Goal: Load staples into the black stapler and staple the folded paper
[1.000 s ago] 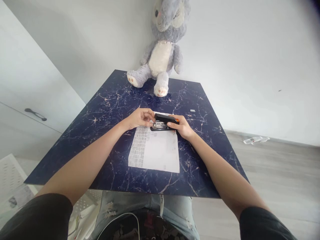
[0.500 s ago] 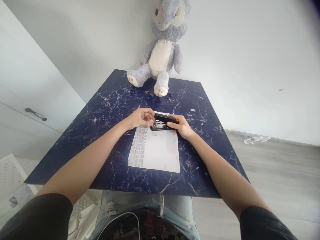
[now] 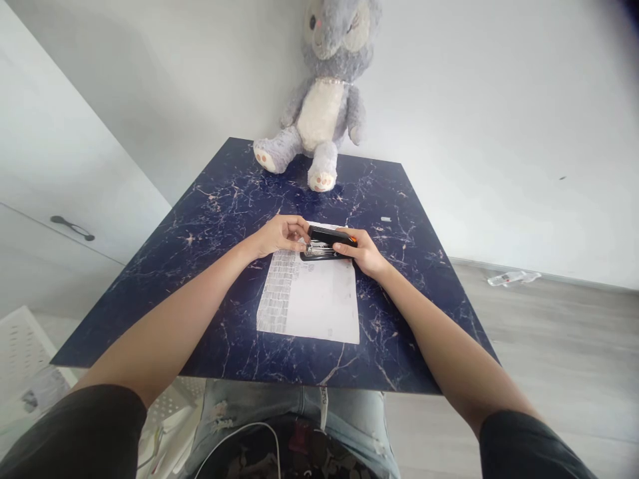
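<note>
A black stapler [image 3: 327, 242] with an orange end lies opened at the far edge of a white sheet of paper [image 3: 314, 299] on the dark blue marble table [image 3: 210, 213]. My right hand [image 3: 363, 253] grips the stapler from its right side, thumb on its base. My left hand [image 3: 280, 234] has its fingers curled and pinched at the stapler's left end, near the metal staple channel. What the fingertips pinch is too small to make out.
A grey plush rabbit [image 3: 319, 106] sits at the table's far edge against the wall. A small white scrap [image 3: 385, 219] lies on the table to the right. White cabinet with a dark handle [image 3: 72, 227] stands at left. A clear plastic bottle [image 3: 512, 277] lies on the floor.
</note>
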A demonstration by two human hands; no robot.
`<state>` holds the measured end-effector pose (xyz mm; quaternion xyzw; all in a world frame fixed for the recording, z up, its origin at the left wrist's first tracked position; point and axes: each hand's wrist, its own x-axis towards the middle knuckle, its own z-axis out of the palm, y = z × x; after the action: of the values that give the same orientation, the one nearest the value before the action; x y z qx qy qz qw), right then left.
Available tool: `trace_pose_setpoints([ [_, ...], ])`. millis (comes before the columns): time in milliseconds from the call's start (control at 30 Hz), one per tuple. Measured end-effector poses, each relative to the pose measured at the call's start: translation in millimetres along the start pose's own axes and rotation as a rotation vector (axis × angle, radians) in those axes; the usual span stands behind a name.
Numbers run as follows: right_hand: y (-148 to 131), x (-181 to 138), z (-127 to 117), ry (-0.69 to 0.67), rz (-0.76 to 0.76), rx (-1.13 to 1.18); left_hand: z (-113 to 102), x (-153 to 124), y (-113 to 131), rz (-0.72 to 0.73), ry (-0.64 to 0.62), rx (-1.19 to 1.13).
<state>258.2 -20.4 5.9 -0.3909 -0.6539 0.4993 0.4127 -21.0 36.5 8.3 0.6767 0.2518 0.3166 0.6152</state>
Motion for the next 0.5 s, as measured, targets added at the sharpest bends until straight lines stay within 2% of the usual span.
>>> trace_pose_setpoints([
  [500,-3.9,-0.7,1.5,-0.02,-0.032,-0.059,-0.2,1.7,-0.5,0.072,0.007,0.081],
])
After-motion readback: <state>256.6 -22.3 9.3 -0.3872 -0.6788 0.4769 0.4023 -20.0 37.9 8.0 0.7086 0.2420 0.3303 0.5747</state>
